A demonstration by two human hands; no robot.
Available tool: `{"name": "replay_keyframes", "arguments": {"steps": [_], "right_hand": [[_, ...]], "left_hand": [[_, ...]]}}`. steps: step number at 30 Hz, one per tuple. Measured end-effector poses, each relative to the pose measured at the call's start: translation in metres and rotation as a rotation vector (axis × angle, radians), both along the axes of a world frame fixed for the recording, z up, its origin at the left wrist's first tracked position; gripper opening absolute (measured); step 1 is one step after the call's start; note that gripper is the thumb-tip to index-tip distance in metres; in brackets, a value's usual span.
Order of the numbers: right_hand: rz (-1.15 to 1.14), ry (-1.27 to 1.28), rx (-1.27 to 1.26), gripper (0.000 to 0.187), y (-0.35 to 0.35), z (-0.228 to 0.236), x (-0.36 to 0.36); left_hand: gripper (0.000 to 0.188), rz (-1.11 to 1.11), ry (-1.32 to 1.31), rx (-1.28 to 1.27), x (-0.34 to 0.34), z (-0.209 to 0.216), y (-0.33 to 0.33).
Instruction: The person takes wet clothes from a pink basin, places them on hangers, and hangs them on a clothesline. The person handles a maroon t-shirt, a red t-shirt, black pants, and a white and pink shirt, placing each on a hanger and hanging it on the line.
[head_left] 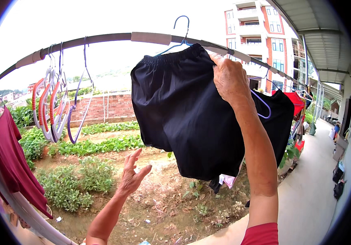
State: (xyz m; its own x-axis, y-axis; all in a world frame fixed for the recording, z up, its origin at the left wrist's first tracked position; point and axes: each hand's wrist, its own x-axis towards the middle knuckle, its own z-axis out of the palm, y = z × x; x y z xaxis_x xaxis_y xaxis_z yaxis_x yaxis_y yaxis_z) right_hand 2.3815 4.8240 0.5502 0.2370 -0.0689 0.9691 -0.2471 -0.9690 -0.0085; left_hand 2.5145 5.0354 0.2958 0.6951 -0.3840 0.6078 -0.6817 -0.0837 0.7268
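A pair of black shorts (179,106) with a gathered waistband hangs spread out in front of me. My right hand (230,77) grips the waistband at its right end, up near the rail. Above the waistband rises the hook of a blue clothes hanger (181,32); the rest of that hanger is mostly hidden by the cloth. Lower down and to the left, my left hand (132,175) is raised with fingers spread, apart from the shorts and holding nothing.
A long rail (102,38) crosses overhead. Several bare hangers (53,102) dangle from it at left, beside a maroon shirt (14,159). More dark clothing (283,118) hangs behind my right arm. Garden plants (73,183) grow below; a concrete walkway (306,175) runs along the right.
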Motion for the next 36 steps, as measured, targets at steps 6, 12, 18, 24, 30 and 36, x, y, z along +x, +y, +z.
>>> {"name": "replay_keyframes", "arguments": {"steps": [6, 12, 18, 24, 30, 36], "right_hand": [[0.048, 0.184, 0.169, 0.03, 0.018, -0.015, 0.044], [0.145, 0.224, 0.202, 0.03, 0.021, -0.027, 0.04], [0.121, 0.208, 0.129, 0.049, 0.047, -0.047, 0.007], [0.177, -0.238, -0.022, 0.031, 0.044, -0.099, -0.085], [0.33, -0.032, 0.634, 0.025, 0.057, -0.214, -0.202], [0.285, -0.178, 1.147, 0.022, 0.079, -0.357, -0.304]], "left_hand": [[0.048, -0.018, 0.135, 0.052, 0.009, -0.026, 0.049], [0.03, -0.12, 0.145, 0.079, 0.006, -0.047, 0.07], [0.026, -0.274, 0.272, 0.135, -0.01, -0.072, 0.086], [0.025, -0.461, 0.436, 0.225, -0.043, -0.1, 0.087], [0.024, -0.61, 0.536, 0.346, -0.089, -0.137, 0.099], [0.024, -0.646, 0.594, 0.454, -0.163, -0.181, 0.116]]}}
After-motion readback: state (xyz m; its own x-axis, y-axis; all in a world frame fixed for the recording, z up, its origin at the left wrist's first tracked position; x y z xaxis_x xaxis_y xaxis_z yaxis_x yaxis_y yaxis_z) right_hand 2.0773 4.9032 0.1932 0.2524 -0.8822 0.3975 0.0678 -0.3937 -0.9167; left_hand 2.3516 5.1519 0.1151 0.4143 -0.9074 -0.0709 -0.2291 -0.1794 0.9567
